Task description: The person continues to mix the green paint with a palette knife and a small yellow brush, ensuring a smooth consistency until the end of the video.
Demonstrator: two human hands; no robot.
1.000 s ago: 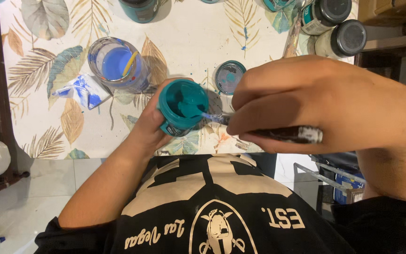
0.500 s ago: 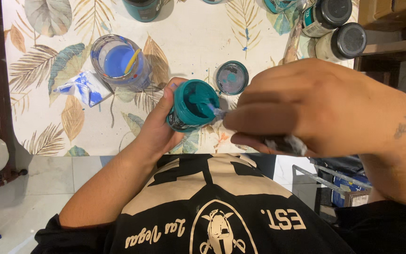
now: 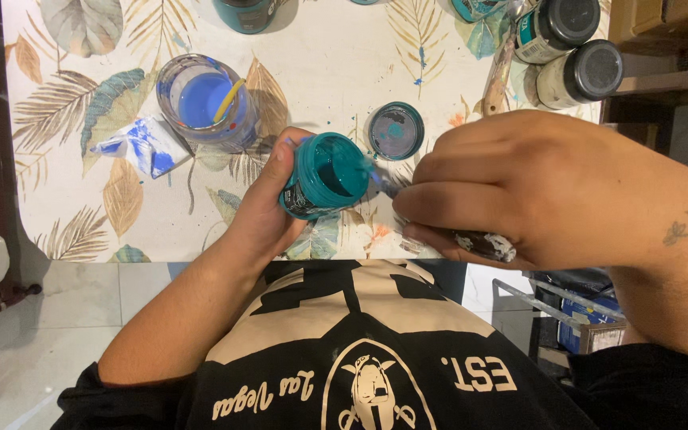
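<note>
The tabletop (image 3: 336,72) carries a leaf-patterned cover. The right hand (image 3: 551,191) is closed around a dark paint-stained brush (image 3: 479,243), its tip at the jar's rim. The left hand (image 3: 268,211) grips the small open jar of teal paint (image 3: 324,177), tilted toward the person, above the tabletop's near edge. Its loose lid (image 3: 396,130) lies just beyond. Compared with a moment earlier, the jar sits slightly lower and more tilted.
</note>
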